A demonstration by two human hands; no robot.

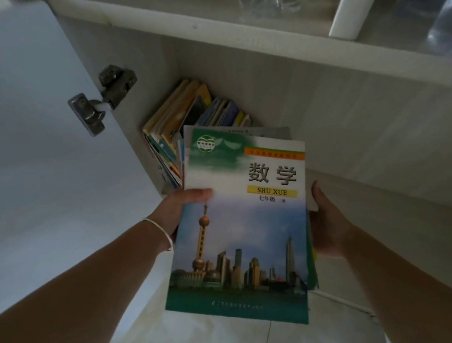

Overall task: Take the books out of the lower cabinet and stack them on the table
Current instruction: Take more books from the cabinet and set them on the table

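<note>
Both hands hold a small pile of thin paperback textbooks (241, 220) in front of the open lower cabinet (295, 101). The left hand (179, 213) grips the pile's left edge, thumb lying flat on the glossy top cover, which shows a skyline under blue sky and the words "SHU XUE". The right hand (326, 224) clasps the right edge, thumb up along the side; its fingers are hidden beneath. More soft-cover books (185, 119) lean upright in the pale wood-grain cabinet. A white door (32, 137) with a metal hinge (101, 98) stands open at left.
</note>
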